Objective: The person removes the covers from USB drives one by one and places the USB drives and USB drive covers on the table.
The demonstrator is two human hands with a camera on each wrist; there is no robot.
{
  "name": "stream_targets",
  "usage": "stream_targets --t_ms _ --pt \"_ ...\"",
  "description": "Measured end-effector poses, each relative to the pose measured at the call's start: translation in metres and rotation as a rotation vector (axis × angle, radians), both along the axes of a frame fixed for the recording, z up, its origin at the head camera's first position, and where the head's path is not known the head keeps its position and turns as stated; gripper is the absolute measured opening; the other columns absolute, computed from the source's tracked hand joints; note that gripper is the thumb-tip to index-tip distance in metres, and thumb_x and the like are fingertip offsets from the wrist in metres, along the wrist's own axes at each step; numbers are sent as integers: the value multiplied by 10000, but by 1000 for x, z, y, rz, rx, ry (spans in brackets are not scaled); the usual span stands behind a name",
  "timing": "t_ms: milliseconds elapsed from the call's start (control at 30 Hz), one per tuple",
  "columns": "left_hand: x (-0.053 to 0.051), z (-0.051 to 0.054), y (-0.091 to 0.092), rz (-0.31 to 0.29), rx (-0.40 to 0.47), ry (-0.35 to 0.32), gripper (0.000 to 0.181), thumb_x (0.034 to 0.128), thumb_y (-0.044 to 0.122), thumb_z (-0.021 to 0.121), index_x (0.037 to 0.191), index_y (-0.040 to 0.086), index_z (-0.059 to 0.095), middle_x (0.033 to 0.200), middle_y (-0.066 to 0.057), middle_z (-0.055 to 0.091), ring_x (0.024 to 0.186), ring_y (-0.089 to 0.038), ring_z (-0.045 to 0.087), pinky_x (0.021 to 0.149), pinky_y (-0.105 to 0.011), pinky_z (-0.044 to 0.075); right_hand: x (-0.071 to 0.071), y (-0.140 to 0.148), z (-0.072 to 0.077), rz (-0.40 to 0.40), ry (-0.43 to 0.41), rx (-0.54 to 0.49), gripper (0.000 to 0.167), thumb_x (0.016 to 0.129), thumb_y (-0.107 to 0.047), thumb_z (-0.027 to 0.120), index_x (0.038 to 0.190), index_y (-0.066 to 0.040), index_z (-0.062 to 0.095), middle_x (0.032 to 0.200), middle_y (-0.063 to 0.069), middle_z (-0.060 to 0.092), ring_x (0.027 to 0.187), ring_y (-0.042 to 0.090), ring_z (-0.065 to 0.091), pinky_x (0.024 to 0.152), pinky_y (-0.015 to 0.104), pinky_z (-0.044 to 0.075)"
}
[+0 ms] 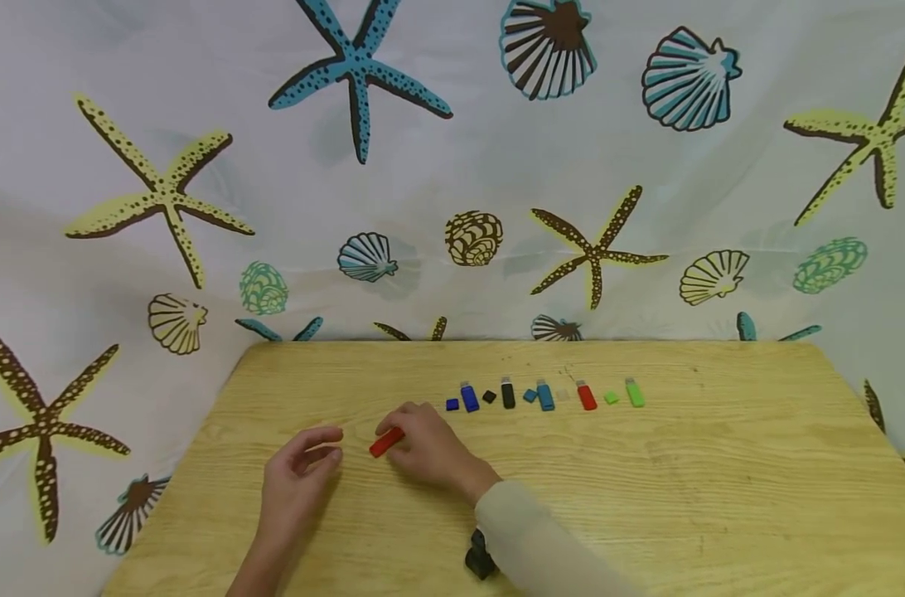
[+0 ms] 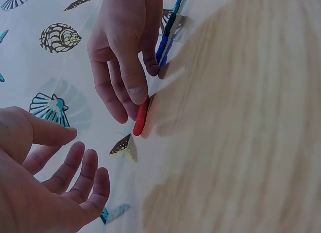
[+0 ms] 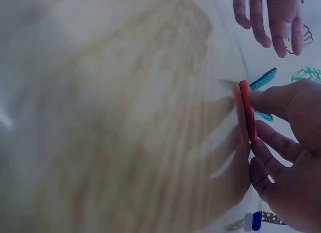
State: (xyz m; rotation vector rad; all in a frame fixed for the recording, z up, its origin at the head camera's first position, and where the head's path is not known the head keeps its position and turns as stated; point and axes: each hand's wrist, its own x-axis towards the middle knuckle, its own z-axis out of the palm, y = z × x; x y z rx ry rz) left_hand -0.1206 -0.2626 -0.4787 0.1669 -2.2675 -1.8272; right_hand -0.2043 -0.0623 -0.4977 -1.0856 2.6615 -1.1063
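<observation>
My right hand [image 1: 432, 448] holds a red USB stick [image 1: 383, 445] between thumb and fingers, low at the table surface. In the right wrist view the stick [image 3: 248, 112] is seen edge-on beside its shadow or reflection, thumb near one end and fingertips at the other. Whether it has its cap on cannot be told. To its left, my left hand [image 1: 296, 477] hovers apart from it, fingers loosely bent and nothing in them. The left wrist view shows that hand [image 2: 55, 178] with a gap between its thumb and fingers.
Further back stands a row of USB sticks with small caps between them: blue [image 1: 470, 397], black [image 1: 508, 394], teal [image 1: 545, 395], red [image 1: 587, 395] and green [image 1: 635, 393]. A patterned cloth [image 1: 423, 182] rises behind the wooden table [image 1: 684, 489]. Something black [image 1: 480, 555] sits by the right sleeve.
</observation>
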Motion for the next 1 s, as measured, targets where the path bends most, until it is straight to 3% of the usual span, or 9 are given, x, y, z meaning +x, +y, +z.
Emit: stream_targets --t_ms 233,433,600,867,1000 --pt "1 3 0 -14 -18 -17 258 938 -87 683 1193 -98 647 1182 -148 658 1006 -178 688 799 -206 593 3 -3 3 -5 89 104 204 991 -138 681 1182 -141 754 1109 8 663 950 162 541 838 269 493" --pt "1 3 1 -34 -33 -9 253 944 -96 670 1195 -78 645 1225 -204 621 1025 -188 686 809 -205 592 4 -2 7 -5 23 134 191 959 -73 678 1142 -101 726 983 6 615 839 127 525 773 223 492" --pt "-4 2 10 -56 -17 16 241 939 -119 658 1179 -95 643 1211 -227 619 1000 -175 687 805 -201 588 5 6 7 -53 -45 68 178 925 -58 682 1099 -92 699 915 -25 605 778 100 516 714 202 476" --pt "-13 0 29 -128 -8 46 226 943 -138 635 1166 -100 637 1204 -252 615 1006 -196 687 812 -213 591 9 26 13 -116 -59 -43 379 950 -46 644 1318 -132 659 928 -11 601 765 97 513 667 201 460" --pt "-18 -1 40 -165 -14 45 214 953 -109 646 1164 -75 641 1207 -250 622 1043 -279 684 822 -227 594 12 38 18 -152 -105 -130 299 949 -68 681 1241 -131 686 930 -42 658 766 43 570 691 185 506"
